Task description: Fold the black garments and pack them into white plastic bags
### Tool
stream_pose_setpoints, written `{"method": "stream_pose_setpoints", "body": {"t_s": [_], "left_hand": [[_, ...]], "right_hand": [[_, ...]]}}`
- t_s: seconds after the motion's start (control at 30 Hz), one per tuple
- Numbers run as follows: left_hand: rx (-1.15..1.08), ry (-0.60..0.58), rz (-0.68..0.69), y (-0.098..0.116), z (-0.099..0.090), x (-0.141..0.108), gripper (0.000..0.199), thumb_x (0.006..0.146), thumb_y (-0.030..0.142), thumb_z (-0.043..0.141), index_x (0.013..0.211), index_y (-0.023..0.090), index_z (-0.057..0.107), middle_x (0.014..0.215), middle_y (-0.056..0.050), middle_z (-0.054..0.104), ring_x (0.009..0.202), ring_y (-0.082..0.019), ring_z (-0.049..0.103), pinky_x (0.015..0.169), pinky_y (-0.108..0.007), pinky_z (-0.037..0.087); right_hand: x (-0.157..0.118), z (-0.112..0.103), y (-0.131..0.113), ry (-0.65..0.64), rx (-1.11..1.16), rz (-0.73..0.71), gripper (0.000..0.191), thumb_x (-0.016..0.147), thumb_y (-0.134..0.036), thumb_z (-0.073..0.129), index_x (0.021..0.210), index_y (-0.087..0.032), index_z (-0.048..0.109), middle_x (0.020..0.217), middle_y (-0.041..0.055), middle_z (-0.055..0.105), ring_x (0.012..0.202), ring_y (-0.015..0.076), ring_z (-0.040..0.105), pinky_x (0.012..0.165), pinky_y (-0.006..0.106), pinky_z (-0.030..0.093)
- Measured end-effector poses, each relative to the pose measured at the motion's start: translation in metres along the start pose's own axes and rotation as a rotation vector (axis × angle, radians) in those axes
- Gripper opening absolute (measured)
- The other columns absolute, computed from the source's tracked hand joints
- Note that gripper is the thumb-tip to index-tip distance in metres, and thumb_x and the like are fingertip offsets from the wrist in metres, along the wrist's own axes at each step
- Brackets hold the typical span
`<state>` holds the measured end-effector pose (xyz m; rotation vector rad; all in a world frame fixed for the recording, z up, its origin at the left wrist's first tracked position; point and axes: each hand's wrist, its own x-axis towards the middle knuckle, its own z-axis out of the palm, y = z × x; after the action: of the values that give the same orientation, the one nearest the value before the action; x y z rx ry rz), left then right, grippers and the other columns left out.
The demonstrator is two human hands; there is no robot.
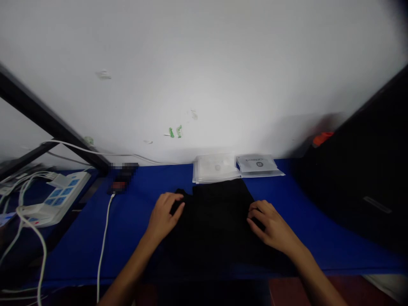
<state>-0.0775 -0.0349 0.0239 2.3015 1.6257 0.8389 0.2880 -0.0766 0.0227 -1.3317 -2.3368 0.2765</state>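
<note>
A black garment (pixel 219 221) lies spread on the blue tabletop in front of me; its exact cut is hard to make out in the dark fabric. At its left edge, my left hand (pixel 165 214) has its thumb and fingers closed around a bunched part of the cloth. On the opposite edge, my right hand (pixel 269 225) curls its fingers onto the fabric, with the thumb lower down. Just beyond the garment's far edge sit a stack of frosted zip bags (pixel 216 168) and another printed zip bag (pixel 259 165).
Left of the garment, a blurred-out dark device (pixel 123 178) has a white cable (pixel 104 242) plugged in. A white power strip (pixel 65 197) with tangled cords is at far left. A large black object (pixel 357 182) stands on the right. The white wall (pixel 223 76) rises behind.
</note>
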Motion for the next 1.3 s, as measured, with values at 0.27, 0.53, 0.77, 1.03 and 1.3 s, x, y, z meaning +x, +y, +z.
{"method": "stream_pose_setpoints", "body": {"t_s": [0.27,0.53,0.77,1.03,1.3], "left_hand": [[-0.118,0.042,0.017,-0.017,-0.008,0.006,0.011,0.090,0.026,0.052,0.089,0.022,0.061,0.109,-0.007,0.064,0.106,-0.023,0.058,0.097,-0.041,0.046],[-0.163,-0.377,0.124,-0.005,-0.032,-0.037,0.017,0.091,0.024,0.051,0.077,0.022,0.061,0.114,-0.007,0.062,0.109,-0.023,0.056,0.097,-0.041,0.045],[-0.015,-0.163,-0.137,-0.028,-0.011,-0.043,0.028,0.083,0.041,0.068,0.105,0.025,0.062,0.117,-0.007,0.059,0.108,-0.027,0.055,0.093,-0.046,0.048],[-0.115,-0.044,-0.366,-0.026,-0.053,-0.022,0.029,0.082,0.050,0.064,0.094,0.024,0.057,0.083,0.001,0.065,0.075,-0.019,0.064,0.066,-0.029,0.053],[-0.077,0.131,-0.099,0.049,0.016,-0.008,0.035,0.090,0.037,0.059,0.122,0.025,0.053,0.107,-0.006,0.070,0.095,-0.024,0.068,0.094,-0.044,0.051]], "right_hand": [[0.023,0.013,-0.009,0.114,0.055,-0.036,0.012,0.096,-0.024,0.050,0.096,-0.020,0.061,0.100,0.0092,0.062,0.091,0.0226,0.057,0.082,0.041,0.047],[0.015,0.028,0.001,0.224,0.125,-0.007,0.010,0.094,-0.023,0.053,0.100,-0.022,0.061,0.103,0.0087,0.064,0.099,0.0243,0.060,0.085,0.042,0.048],[0.011,0.031,0.006,0.351,0.187,0.061,0.010,0.093,-0.025,0.055,0.099,-0.024,0.063,0.103,0.0090,0.065,0.100,0.0261,0.060,0.086,0.045,0.050],[0.010,0.033,0.012,0.419,0.248,0.114,0.009,0.094,-0.025,0.055,0.099,-0.024,0.062,0.100,0.0088,0.064,0.098,0.0255,0.060,0.085,0.045,0.052],[0.012,0.033,0.009,0.387,0.264,0.113,0.010,0.095,-0.028,0.054,0.097,-0.024,0.062,0.100,0.0085,0.065,0.097,0.0252,0.062,0.084,0.044,0.053]]}}
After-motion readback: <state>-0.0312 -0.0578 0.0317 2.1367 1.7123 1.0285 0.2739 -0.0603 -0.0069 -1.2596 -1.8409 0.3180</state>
